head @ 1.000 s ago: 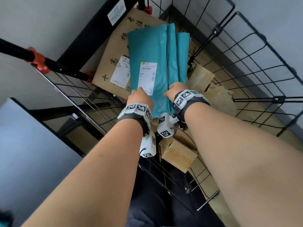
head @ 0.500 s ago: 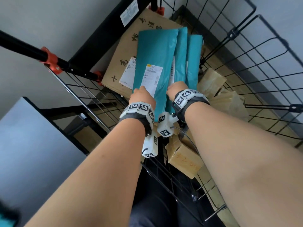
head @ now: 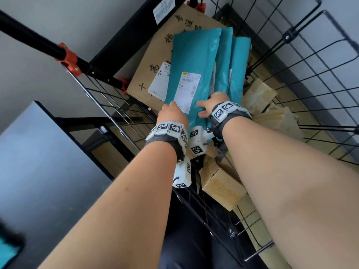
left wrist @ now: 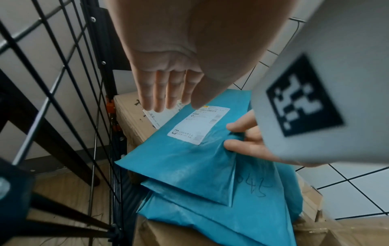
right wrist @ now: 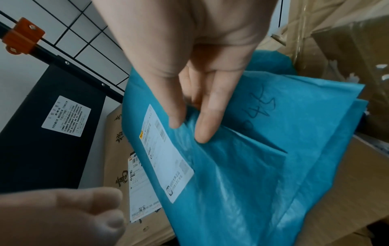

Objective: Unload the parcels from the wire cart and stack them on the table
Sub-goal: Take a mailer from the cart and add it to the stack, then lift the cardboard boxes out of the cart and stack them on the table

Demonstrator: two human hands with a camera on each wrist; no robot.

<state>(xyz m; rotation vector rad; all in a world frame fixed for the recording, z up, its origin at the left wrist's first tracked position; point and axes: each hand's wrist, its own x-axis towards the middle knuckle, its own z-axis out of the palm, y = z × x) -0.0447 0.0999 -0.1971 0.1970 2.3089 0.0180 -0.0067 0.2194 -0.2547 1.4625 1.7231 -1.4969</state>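
Three teal mailer parcels lie fanned inside the wire cart [head: 291,78]. The top teal parcel [head: 192,61] [left wrist: 183,163] [right wrist: 221,174] carries a white label. My right hand [head: 210,104] [right wrist: 189,123] pinches its near right edge, thumb on top and fingers curled under, lifting that edge off the teal parcel below [head: 238,65] [left wrist: 242,221]. My left hand [head: 171,111] [left wrist: 168,99] hovers over the near left corner, its fingers straight and holding nothing. A large flat cardboard box [head: 155,61] [right wrist: 118,141] lies under the mailers.
The grey table [head: 38,162] stands to the left, outside the cart's black wire side [head: 116,105]. Small cardboard boxes [head: 219,185] and film-wrapped boxes [head: 279,121] fill the cart's near and right parts. A black bar with orange clamps [head: 68,59] crosses the upper left.
Both hands stay at the near end of the teal parcels. The right thumb has come over the top parcel's edge, and the left hand's fingers have come off the parcel.
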